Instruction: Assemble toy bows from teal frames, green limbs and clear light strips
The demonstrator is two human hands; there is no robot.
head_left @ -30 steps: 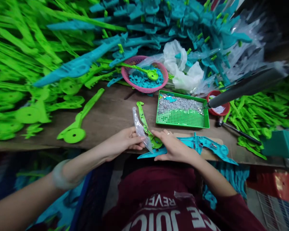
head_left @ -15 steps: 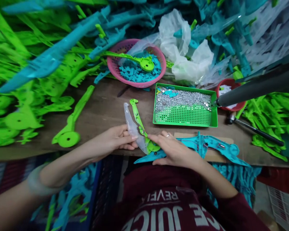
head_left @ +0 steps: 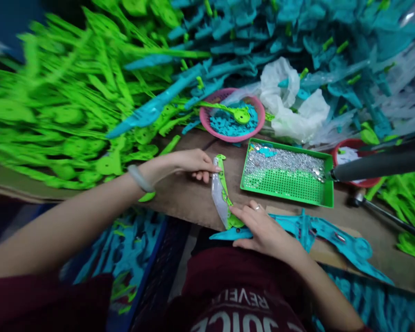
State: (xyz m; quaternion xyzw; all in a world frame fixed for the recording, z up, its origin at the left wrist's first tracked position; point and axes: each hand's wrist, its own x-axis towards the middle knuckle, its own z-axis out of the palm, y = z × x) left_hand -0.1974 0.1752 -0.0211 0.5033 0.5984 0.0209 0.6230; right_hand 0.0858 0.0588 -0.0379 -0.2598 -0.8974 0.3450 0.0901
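My left hand is closed, its thumb and finger pinching the upper end of a translucent white blade-shaped plastic piece. This piece lies alongside a narrow green plastic arm, close against its left edge. My right hand spans the green arm's lower end, index finger on the arm and thumb lower down on a long blue plastic frame. Part of the green arm's round end is hidden beneath that hand. The blue frame extends to the right along the table's near edge, over a piece of cardboard.
A green tray of small metal parts stands beyond my right hand. Behind it are a pink basket of blue bits and a red bowl. A hammer lies right. Green parts and blue parts are heaped behind.
My left hand has shifted from the white piece's lower middle to its top end. The white piece now sits closer along the green arm. The view has swung left; my right hand stays in place.
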